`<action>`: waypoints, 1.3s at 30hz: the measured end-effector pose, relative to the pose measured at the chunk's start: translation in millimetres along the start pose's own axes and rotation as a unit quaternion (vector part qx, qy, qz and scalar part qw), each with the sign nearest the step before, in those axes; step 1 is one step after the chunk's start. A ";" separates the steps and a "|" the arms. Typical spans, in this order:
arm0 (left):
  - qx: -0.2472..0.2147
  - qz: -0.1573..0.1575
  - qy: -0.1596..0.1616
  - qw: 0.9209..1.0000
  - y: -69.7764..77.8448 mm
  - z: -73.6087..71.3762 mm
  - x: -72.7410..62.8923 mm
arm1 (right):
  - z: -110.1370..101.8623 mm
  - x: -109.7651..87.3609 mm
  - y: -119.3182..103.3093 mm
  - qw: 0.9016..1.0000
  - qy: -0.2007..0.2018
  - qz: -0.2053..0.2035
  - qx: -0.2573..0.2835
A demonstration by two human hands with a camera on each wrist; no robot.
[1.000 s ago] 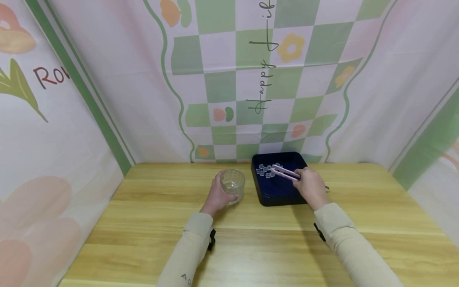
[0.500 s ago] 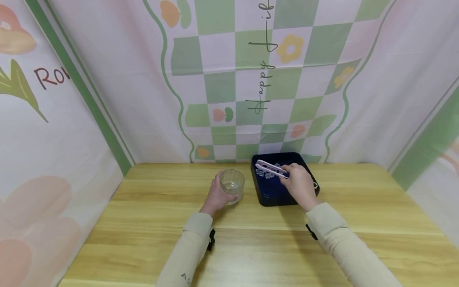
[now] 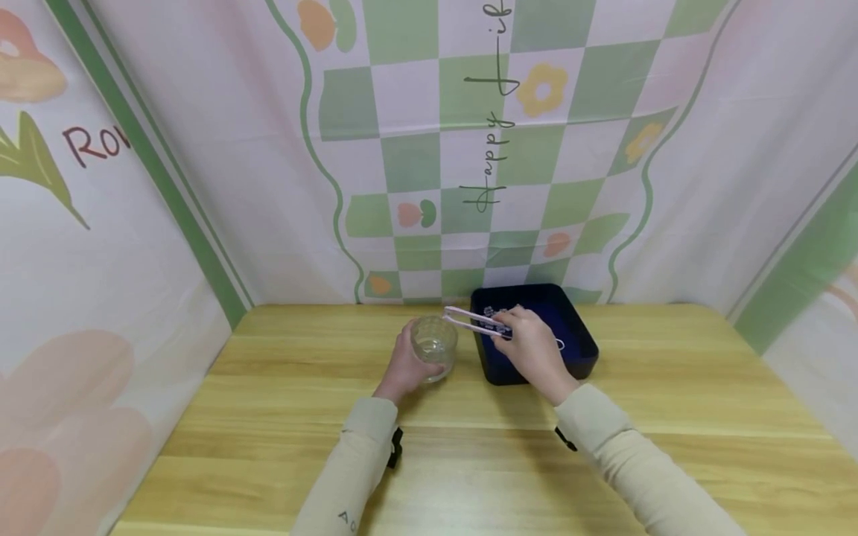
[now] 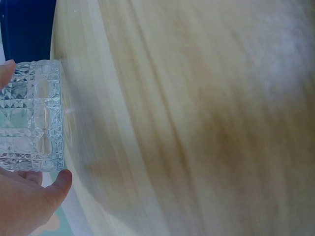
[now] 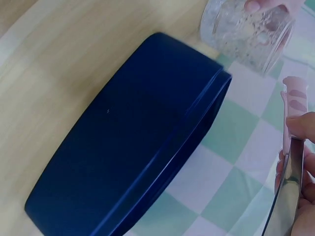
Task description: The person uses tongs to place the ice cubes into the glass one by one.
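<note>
My left hand (image 3: pixel 406 363) grips a clear cut-glass tumbler (image 3: pixel 437 350) upright on the table. In the left wrist view, the thumb and fingers lie on either side of its faceted wall (image 4: pixel 32 115). Held in my right hand (image 3: pixel 536 353) is a pair of tongs (image 3: pixel 472 320), pink at the tips with metal arms (image 5: pixel 286 204). The tong tips point left and are right at the tumbler's rim in the head view. I cannot tell whether anything is pinched between them. Small clear cubes (image 3: pixel 491 314) lie in the dark blue tray (image 3: pixel 582 353), partly hidden by the right hand and tongs.
The tray stands just right of the tumbler, its raised wall (image 5: pixel 128 123) facing the right wrist camera. Behind the wood-grain table (image 3: pixel 469 461) hangs a green-and-white checked curtain (image 3: pixel 469 164), close to the tray's back edge.
My right hand has carried the tongs left, from over the cubes in the tray to the tumbler's rim. The left hand and tumbler have stayed in place.
</note>
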State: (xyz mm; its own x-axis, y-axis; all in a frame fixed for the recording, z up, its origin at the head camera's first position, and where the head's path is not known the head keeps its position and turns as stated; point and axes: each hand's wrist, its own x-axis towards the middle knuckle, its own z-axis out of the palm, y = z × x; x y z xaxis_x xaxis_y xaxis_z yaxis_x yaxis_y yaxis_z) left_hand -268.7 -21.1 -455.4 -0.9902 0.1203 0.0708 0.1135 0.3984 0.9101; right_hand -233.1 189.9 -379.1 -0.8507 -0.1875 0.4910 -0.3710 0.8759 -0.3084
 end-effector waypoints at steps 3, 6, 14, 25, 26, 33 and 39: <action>0.000 0.004 -0.001 1.000 -0.3 -0.3 0.4 | 1.6 -0.9 -5.6 1.000 -0.004 -0.012 0.002; 0.000 0.000 -0.003 1.000 -0.2 -0.2 0.7 | 2.9 -1.1 -9.6 1.000 -0.012 -0.017 0.000; -0.005 0.000 -0.002 1.000 1.7 -0.6 -0.2 | 3.3 -0.5 -14.8 0.999 -0.026 -0.028 -0.014; -0.009 0.003 -0.005 1.000 3.5 -1.0 0.1 | 7.2 -3.5 -13.7 0.999 -0.026 -0.033 -0.021; -0.008 0.002 -0.006 1.000 3.4 -1.0 -0.3 | 7.3 -3.6 -13.5 0.999 -0.025 -0.035 -0.024; -0.006 -0.004 -0.007 1.000 2.8 -0.8 -0.1 | 8.5 -3.4 -12.1 0.999 -0.025 -0.035 -0.032; -0.002 -0.007 -0.006 1.000 2.5 -1.0 0.2 | 8.4 -3.3 -11.5 0.999 -0.023 -0.036 -0.030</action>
State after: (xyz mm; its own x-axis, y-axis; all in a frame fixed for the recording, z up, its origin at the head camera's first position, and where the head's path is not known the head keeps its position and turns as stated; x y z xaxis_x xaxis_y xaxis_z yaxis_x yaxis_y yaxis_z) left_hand -268.7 -21.0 -452.7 -0.9905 0.1265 0.0535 0.0998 0.3957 0.9129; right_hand -229.2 176.7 -384.0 -0.8396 -0.2699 0.4713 -0.4098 0.8843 -0.2236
